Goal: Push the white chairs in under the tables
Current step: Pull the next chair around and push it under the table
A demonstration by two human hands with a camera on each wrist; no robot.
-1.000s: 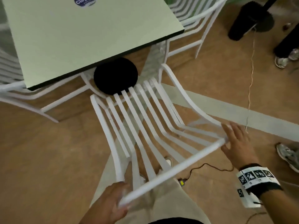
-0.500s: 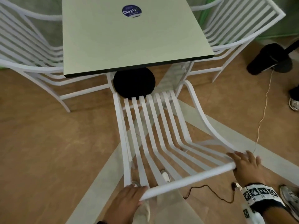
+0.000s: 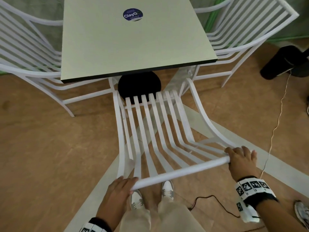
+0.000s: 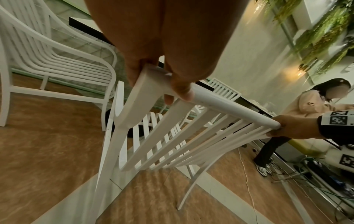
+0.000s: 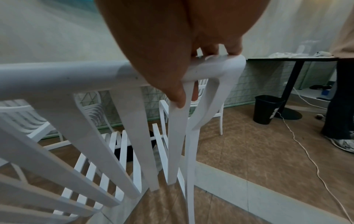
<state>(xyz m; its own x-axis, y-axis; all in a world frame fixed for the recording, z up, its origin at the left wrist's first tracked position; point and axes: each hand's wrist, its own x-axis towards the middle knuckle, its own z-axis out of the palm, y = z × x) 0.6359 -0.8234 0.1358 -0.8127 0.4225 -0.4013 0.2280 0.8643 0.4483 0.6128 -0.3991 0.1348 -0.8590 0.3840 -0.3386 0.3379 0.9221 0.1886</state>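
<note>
Left hand [image 3: 117, 190] low at near left, fingers over top, thumb underneath, curled round left end of chair's top rail [image 3: 180, 171]. Right hand [image 3: 240, 162] at right, slightly farther, fingers wrapped over rail's right corner, thumb below. Both forearms reach forward from near edge. Marker-printed bands on both wrists. Legs and feet stand between arms.

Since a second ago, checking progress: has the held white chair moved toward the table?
Yes. The white chair has slid closer to the table; its seat front now nearly reaches the black table base.
</note>
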